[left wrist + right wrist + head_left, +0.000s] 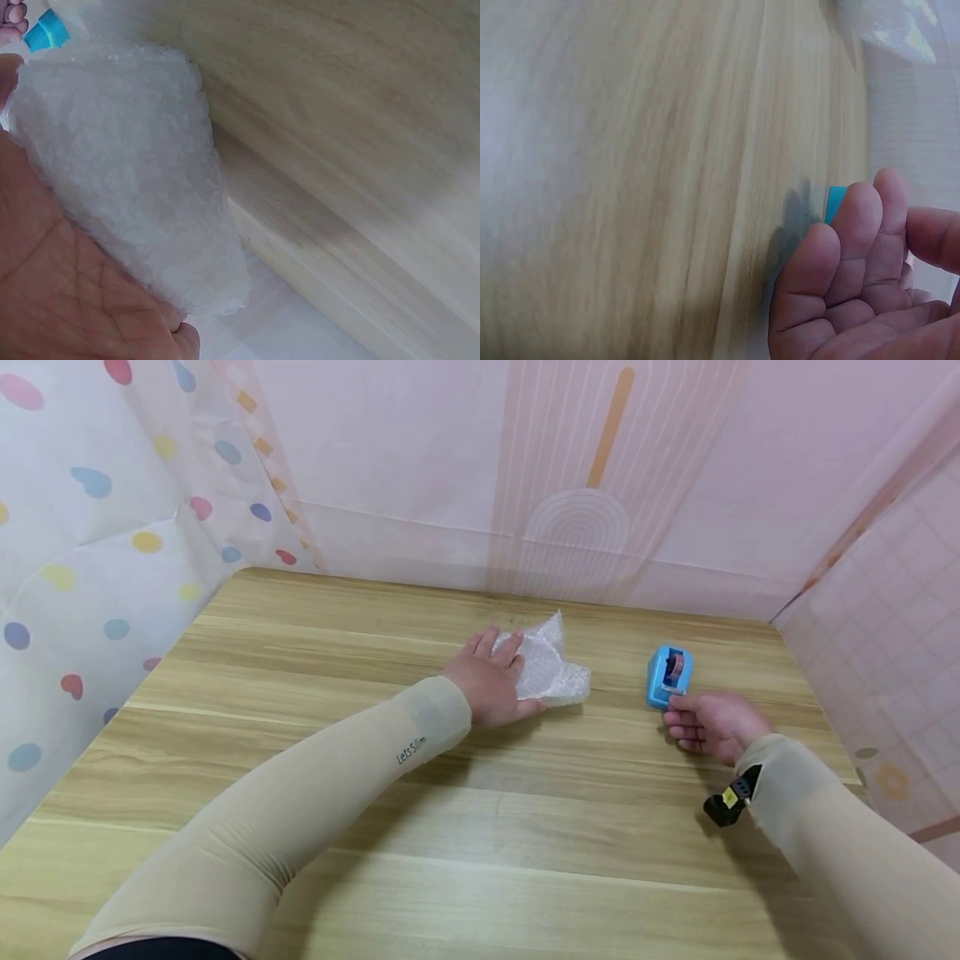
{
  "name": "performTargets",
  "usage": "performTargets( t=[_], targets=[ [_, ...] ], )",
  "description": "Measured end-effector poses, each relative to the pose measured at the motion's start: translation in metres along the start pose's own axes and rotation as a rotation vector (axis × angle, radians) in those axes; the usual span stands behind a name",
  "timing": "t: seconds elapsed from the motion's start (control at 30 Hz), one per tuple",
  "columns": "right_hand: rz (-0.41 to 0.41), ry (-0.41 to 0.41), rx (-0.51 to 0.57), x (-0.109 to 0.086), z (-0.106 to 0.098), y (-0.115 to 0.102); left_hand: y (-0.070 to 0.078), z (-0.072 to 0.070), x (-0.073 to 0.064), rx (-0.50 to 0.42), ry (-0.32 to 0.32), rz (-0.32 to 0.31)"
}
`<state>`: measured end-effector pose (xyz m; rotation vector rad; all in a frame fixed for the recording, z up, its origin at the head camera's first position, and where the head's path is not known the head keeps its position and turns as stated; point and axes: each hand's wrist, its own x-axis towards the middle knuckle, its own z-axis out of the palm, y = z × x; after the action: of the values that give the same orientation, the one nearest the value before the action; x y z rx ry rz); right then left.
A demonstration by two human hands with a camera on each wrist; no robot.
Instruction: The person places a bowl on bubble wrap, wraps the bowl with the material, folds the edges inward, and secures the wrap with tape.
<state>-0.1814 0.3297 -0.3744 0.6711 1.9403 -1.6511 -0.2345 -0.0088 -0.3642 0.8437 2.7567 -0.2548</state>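
My left hand (487, 687) rests with fingers spread on a clear bubble-wrap bundle (546, 670) near the back of the table. In the left wrist view, the palm (67, 277) lies along one side of the bubble wrap (135, 165), whose contents are hidden. To the right stands a blue tape dispenser (669, 677) with a small tape roll (677, 665) in it. My right hand (718, 725) pinches the tape at the dispenser's front edge, thumb against forefinger. In the right wrist view, the other fingers (855, 221) curl loosely and cover most of the blue dispenser (834, 201).
The wooden table (480, 852) meets a pink patterned backdrop (405, 477) along its back edge. A dotted sheet (90, 568) hangs at the left, and a pale gridded one (892, 635) at the right. A black wrist camera (726, 806) hangs under the right forearm.
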Motion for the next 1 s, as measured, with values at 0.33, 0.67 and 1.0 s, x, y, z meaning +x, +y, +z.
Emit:
performTargets(
  t=[0.33, 0.67, 1.0],
  targets=[
    [-0.009, 0.000, -0.016, 0.0005, 0.0039, -0.0001, -0.0001, 0.0008, 0.0001, -0.003, 0.006, 0.000],
    [-0.006, 0.028, -0.058, 0.0056, 0.0034, 0.0007, -0.0002, 0.0011, 0.0009, 0.002, 0.003, 0.002],
    [-0.007, 0.050, -0.081, 0.0096, 0.0025, 0.0013, 0.0000, 0.0018, 0.0003, -0.002, 0.009, 0.000]
  ],
)
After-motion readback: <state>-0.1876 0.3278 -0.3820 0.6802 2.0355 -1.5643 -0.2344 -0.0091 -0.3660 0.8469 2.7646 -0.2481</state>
